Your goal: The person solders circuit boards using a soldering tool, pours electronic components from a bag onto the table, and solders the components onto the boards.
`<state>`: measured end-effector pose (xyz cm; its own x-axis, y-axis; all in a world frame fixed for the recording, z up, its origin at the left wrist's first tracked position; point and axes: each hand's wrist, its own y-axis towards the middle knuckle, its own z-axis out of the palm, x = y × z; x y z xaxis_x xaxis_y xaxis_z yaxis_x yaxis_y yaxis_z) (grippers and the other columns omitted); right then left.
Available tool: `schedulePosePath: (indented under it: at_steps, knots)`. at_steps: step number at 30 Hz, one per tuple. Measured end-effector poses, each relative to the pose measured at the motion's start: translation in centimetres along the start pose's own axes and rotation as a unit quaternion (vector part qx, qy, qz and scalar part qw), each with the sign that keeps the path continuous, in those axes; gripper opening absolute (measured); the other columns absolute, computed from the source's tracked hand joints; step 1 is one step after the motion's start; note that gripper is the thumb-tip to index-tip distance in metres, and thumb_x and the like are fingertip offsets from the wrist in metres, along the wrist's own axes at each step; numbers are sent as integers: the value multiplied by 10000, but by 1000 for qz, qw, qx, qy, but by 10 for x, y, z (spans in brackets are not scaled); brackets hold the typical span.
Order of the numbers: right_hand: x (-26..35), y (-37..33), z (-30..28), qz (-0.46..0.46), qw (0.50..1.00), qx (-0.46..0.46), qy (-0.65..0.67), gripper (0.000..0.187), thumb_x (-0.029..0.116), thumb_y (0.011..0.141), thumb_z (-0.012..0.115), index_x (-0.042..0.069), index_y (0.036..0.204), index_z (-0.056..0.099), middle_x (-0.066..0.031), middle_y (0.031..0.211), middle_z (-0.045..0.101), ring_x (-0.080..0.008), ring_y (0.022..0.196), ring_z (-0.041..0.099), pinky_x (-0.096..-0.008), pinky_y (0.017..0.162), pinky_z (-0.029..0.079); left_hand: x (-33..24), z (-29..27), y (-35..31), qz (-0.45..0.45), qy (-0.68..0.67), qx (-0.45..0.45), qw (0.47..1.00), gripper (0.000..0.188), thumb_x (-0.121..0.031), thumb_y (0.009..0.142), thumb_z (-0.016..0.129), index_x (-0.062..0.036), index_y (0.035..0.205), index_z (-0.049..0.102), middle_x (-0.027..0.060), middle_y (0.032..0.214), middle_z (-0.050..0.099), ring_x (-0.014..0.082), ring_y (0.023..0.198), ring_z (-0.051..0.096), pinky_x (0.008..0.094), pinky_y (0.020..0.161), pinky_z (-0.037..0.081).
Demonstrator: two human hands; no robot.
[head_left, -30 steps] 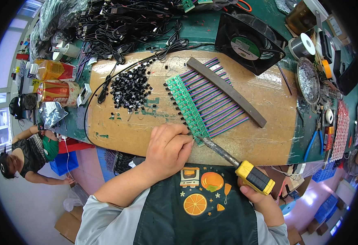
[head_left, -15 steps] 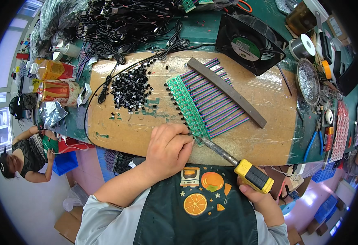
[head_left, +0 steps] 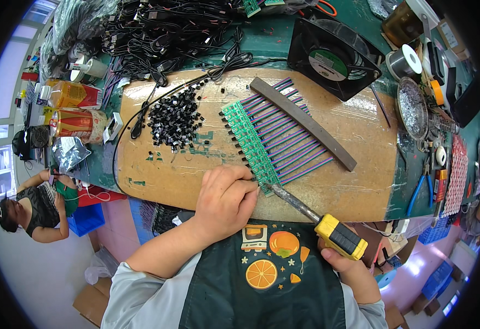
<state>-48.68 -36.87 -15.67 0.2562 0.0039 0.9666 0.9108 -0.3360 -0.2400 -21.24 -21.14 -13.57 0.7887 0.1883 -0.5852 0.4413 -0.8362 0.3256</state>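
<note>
My right hand point(head_left: 336, 257) is wrapped round the yellow-and-black handle of a soldering iron point(head_left: 341, 237). The iron's metal tip touches or nearly touches the near end of a row of green circuit boards point(head_left: 251, 145). At that same end, my left hand point(head_left: 226, 197) is closed in a pinch against the boards' left edge; what its fingertips hold is hidden. Small black parts stick out along that edge. Multicoloured ribbon wires point(head_left: 292, 142) run off the boards to the right, and a curved grey-brown bar point(head_left: 306, 125) lies across them.
A pile of small black parts point(head_left: 175, 119) lies left of the boards on the brown worktop point(head_left: 349, 192). Behind are bundled black cables point(head_left: 158, 38) and a black fan point(head_left: 333, 57). Solder wire point(head_left: 406, 63), a metal dish point(head_left: 413, 109) and blue-handled pliers point(head_left: 421, 189) sit right. Another person point(head_left: 37, 208) is at far left.
My hands, the iron and the boards have hardly moved. At far left, the other person's arm has shifted slightly.
</note>
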Motion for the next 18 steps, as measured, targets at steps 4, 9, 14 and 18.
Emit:
schedulePosePath:
  at_steps: [4, 9, 14, 18]
  knots:
    - [1, -11, -1, 25, 998, -17, 48, 258, 258, 802, 731, 34, 904, 654, -96, 770, 607, -277, 644, 606, -351, 598, 476, -1, 0, 3, -3, -6, 9, 1000, 171, -11, 701, 744, -59, 829, 642, 83, 956, 612, 273, 877, 593, 375, 768, 449]
    - [3, -12, -6, -38, 951, -205, 229, 387, 216, 810, 743, 38, 1108, 571, -40, 721, 569, -159, 617, 546, -305, 562, 436, -1, -4, -1, -20, 7, 10, 1000, 158, -15, 690, 755, -50, 812, 662, 99, 966, 619, 284, 900, 599, 380, 780, 470]
    - [26, 18, -57, -245, 870, -382, 192, 610, 282, 817, 734, -21, 1272, 462, -6, 644, 461, -126, 528, 444, -257, 477, 350, -1, -5, -5, -19, 9, -6, 1000, 171, -14, 688, 758, -49, 825, 663, 97, 962, 620, 282, 880, 596, 379, 767, 472]
    - [38, 21, -97, -63, 868, -471, 144, 573, 251, 873, 672, -48, 1300, 436, -7, 653, 447, -123, 543, 445, -249, 502, 379, -1, -10, 1, 4, -16, 9, 1000, 210, -10, 705, 753, -46, 893, 666, 98, 970, 621, 281, 869, 600, 373, 745, 486]
